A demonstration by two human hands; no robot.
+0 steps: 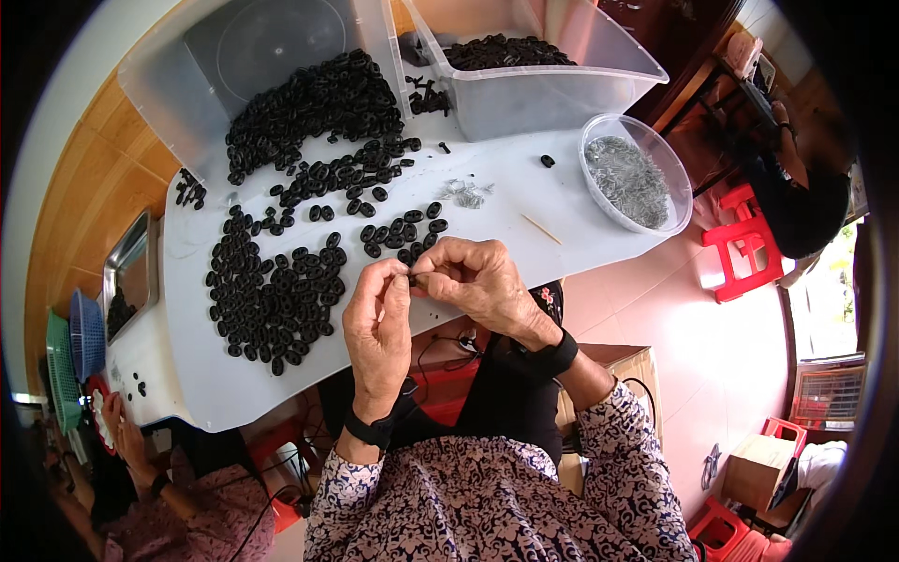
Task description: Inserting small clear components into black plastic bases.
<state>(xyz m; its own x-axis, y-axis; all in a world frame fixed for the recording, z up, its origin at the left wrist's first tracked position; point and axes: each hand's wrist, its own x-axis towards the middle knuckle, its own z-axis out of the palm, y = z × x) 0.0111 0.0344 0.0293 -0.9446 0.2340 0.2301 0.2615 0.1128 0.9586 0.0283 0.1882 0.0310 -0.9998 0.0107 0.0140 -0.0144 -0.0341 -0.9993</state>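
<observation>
My left hand (378,330) and my right hand (479,283) meet just past the table's front edge. Thumb and fingers of each pinch a small dark piece (412,280), mostly hidden by the fingertips; its kind cannot be made out. Just beyond my fingers lie several black oval pieces with holes (410,230), resembling cord locks. To the left, a wide patch of the same black ovals (272,304) covers the white table (506,248). A small heap of thin silvery metal bits (465,194), perhaps springs, sits farther back.
A clear bin on its side (169,80) spills black pieces. Another clear bin (552,103) stands upright behind, holding dark pieces. At right, a round clear tub (681,201) contains silvery bits; a thin wooden stick (541,228) lies nearby. Another person's hand (126,436) is at lower left.
</observation>
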